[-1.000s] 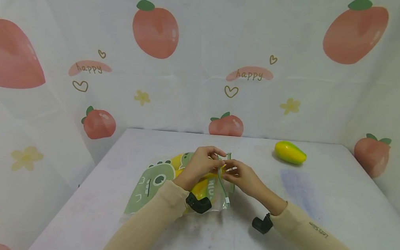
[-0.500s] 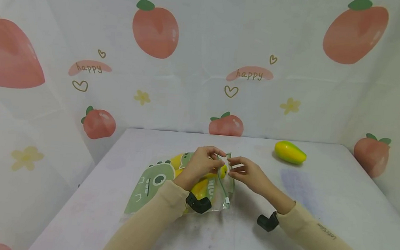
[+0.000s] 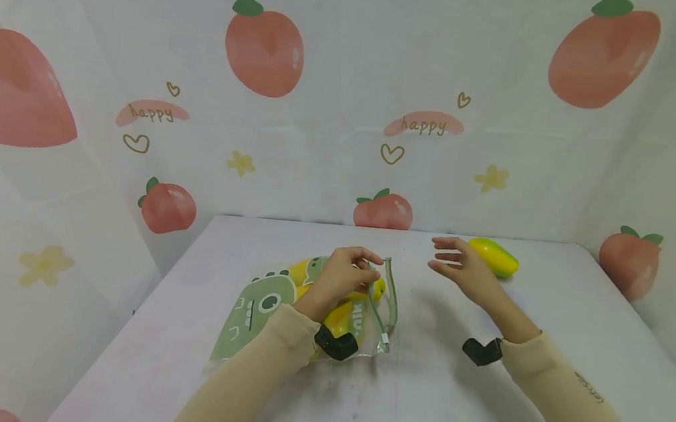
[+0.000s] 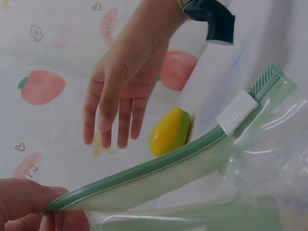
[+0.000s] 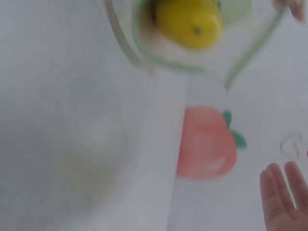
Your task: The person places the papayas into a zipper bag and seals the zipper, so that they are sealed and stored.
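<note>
A clear zip bag (image 3: 237,333) with a green cartoon print lies on the table, several yellow fruits inside it. My left hand (image 3: 339,279) pinches the green zip edge of its mouth between thumb and fingers, also visible in the left wrist view. A white slider (image 4: 237,112) sits at one end of that edge. Inside the gaping mouth, the right wrist view shows the end of a yellow fruit (image 5: 190,24), blurred. My right hand (image 3: 468,273), fingers extended and holding nothing, hovers right of the bag, partly in front of a yellow-green papaya (image 3: 498,257).
The white table (image 3: 356,414) ends at the back against a fruit-printed cloth (image 3: 330,157), which also hangs at both sides. The papaya rests near the back right of the table.
My right hand has left the bag's mouth and moved right and away from me, towards the papaya. The left hand keeps its grip, and the bag mouth stands apart.
</note>
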A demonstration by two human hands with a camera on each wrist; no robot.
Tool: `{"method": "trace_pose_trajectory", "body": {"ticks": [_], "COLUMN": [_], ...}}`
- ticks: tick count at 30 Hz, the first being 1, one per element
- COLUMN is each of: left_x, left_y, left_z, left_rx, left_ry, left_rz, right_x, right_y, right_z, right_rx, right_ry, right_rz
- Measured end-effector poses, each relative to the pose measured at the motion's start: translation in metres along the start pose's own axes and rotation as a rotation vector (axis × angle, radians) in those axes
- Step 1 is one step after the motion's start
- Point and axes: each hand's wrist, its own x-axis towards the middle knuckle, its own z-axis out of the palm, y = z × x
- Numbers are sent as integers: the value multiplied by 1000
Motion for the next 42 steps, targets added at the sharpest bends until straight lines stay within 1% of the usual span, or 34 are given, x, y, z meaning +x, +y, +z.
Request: {"method": "trace_pose_trajectory", "body": {"ticks": [3,6,9,11,14,18,20,22,25,27,29,32,38,42], "left_x": [-1,-2,-2,-3,-3,-2,-1,-1,0,0,0,-1,-1,-1], "left_y": [0,0,0,0,0,-1,-2,-2,-3,-3,-3,-3,-2,-2], "left_z": [0,1,1,1,0,0,0,0,0,0,0,0,1,1], "left_rx": [-13,-12,-8,-4,-4,-2,-5,-13,-20,-20,-19,-21,4,15], "left_ry": [-5,-4,0,2,4,8,9,7,2,0,-3,-7,-4,-2], "left_rz": [1,-6,-13,-17,-20,-15,-7,0,9,9,9,8,4,-3], "right_x": [1,2,4,4,4,5,6,6,6,4,3,2,1,2], "right_y": [7,18,31,40,52,68,75,81,89,92,95,99,107,114], "right_z": [-19,-36,-51,-58,-66,-71,-73,-75,-78,-79,-80,-80,-80,-80], "right_rx": [-2,0,-2,-7,-22,-20,-16,-31,-66,-96,-119,-147,-151,-149], "right_ry": [38,106,166,197,226,243,237,214,156,119,91,69,27,-6], "right_rz": [-10,-41,-53,-41,-1,77,125,181,251,278,296,310,365,371]}}
